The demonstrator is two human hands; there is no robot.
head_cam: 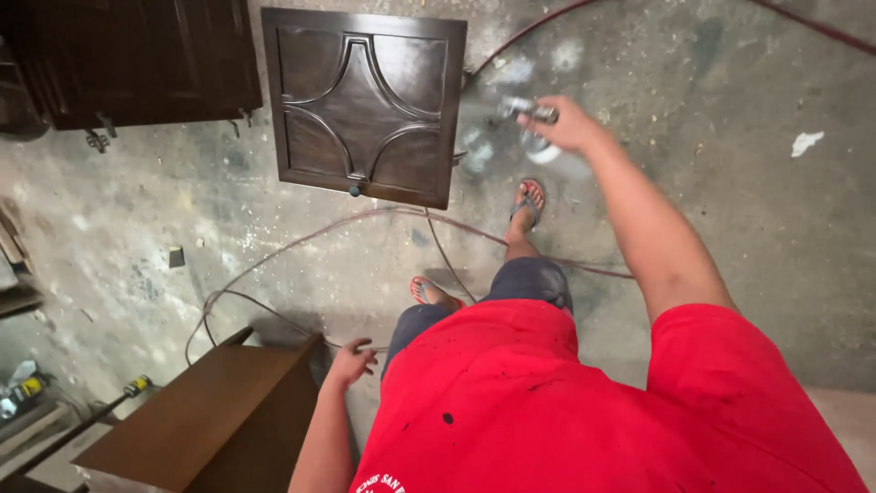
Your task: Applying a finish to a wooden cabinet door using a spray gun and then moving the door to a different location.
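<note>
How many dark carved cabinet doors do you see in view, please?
2: one carved door lies before the spray gun in the right hand; another dark door sits top left, partly cropped.

I see open floor (730, 210) to the right of my right hand (568, 123), while the dark panel (363, 105) blocks just to its left, the hose (301, 242) loops across the floor below it, and the brown cabinet (214, 415) crowds my left hand (351, 363).

Carved door panel (363, 105) on floor left of spray gun (526, 110), hose (301, 242) behind it, cabinet (214, 415) nearer left
</note>
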